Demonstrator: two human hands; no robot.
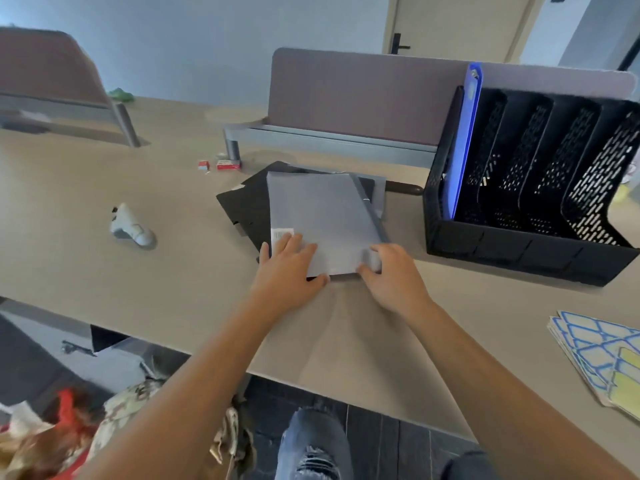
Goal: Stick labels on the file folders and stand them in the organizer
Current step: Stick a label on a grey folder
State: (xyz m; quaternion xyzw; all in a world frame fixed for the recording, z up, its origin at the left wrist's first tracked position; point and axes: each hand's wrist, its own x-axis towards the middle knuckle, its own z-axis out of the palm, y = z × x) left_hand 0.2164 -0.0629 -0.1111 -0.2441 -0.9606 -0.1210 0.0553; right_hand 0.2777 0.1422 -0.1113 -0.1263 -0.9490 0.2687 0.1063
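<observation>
Left hand (289, 268) flat on the grey folder (322, 216), fingers straight and spread near its white sticker (282, 234), thumb along the near edge. Right hand (391, 275) curled round the folder's near right corner, pinching it. Folder smooth, matte, rectangular, atop a black folder (249, 202). Right of the grey folder, black perforated organizer (519, 251), blue folder (465, 140) upright in its leftmost slot. Farther right and nearer, label sheets (595, 351), blue-bordered and yellow.

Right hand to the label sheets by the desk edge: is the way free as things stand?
Probably yes. The label sheets lie on bare desk to the right of the right hand, nothing between, though it now grips the grey folder.
</observation>
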